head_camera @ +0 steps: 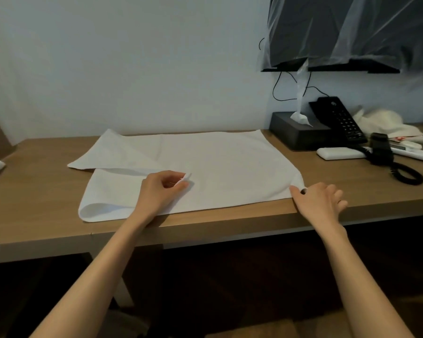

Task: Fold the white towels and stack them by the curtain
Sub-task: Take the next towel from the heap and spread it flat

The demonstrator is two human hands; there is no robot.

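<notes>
Your white rectangular cloth towel point(217, 162) lies flat at mid-frame on the brown wooden desk point(34, 211), long axis running left to right. Your left hand point(160, 189) pinches its folded-over corner near centre, and your right hand point(320, 201) pinches the lower-right corner.

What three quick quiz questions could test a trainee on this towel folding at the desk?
1. True or false: the left hand pinches a corner of the white cloth towel.
2. Which sits on the brown wooden desk, right of the towel? A: black rectangular tissue box; B: red mug; C: green bottle.
3. Fill in: the right hand pinches the towel's near ____ corner.
Key: 1 true; 2 A; 3 right.
</notes>
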